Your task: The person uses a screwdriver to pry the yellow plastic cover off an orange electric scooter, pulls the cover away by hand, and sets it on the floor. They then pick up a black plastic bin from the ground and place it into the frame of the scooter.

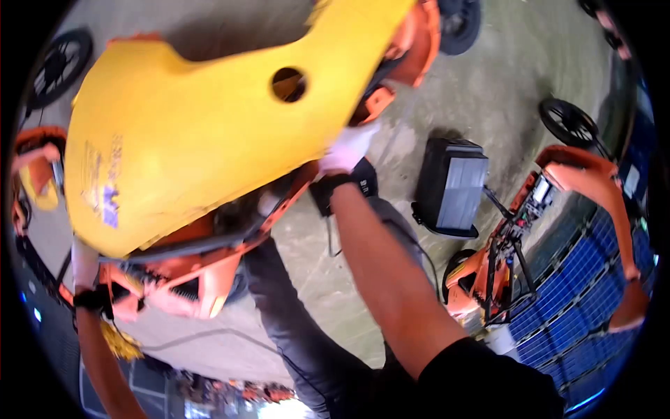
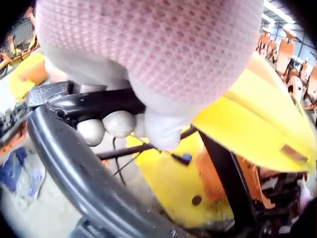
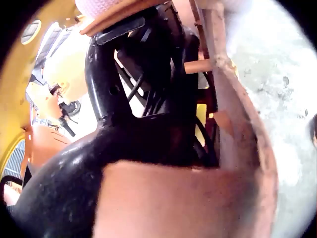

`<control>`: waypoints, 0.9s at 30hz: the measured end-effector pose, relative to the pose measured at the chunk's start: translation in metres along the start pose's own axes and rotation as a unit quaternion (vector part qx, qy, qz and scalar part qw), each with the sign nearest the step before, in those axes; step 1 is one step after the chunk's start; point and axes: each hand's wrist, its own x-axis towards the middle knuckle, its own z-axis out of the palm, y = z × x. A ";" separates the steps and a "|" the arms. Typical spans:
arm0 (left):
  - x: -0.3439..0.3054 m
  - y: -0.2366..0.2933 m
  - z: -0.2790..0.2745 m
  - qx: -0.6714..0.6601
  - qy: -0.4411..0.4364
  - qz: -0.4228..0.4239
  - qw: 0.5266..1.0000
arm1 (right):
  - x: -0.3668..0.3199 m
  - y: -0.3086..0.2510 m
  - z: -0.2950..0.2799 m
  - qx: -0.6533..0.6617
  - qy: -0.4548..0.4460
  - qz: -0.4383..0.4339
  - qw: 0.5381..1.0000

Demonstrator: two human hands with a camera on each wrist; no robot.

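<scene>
A bike body with a large yellow panel [image 1: 202,133] fills the upper left of the head view, tilted, with orange parts below it. My gloved left hand [image 1: 85,265] is at its lower left end. In the left wrist view its fingers [image 2: 119,124] curl round a black tube [image 2: 104,104] beside a thicker bent black bar [image 2: 89,173]. My gloved right hand [image 1: 345,150] grips the orange cover at the panel's right end. The right wrist view shows that orange cover [image 3: 148,198] round a black frame [image 3: 148,134] with cables; most of the hand is hidden there.
To the right a black and grey box [image 1: 453,185] stands on the concrete floor [image 1: 488,84]. Another orange bike [image 1: 502,258] lies beyond it, near blue panels [image 1: 565,300]. More orange and yellow bike parts [image 1: 38,174] are at the left. A cable [image 1: 202,332] crosses the floor near my legs.
</scene>
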 end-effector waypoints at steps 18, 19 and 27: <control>-0.158 -0.076 0.151 -0.442 -0.117 -0.062 0.887 | -0.007 0.156 -0.035 0.635 -0.355 0.209 0.653; -0.153 -0.099 0.144 -0.349 -0.100 -0.044 0.931 | -0.011 0.164 -0.033 0.650 -0.357 0.209 0.637; -0.166 -0.153 0.134 0.146 -0.099 0.029 0.984 | -0.023 0.185 -0.038 0.666 -0.364 0.221 0.613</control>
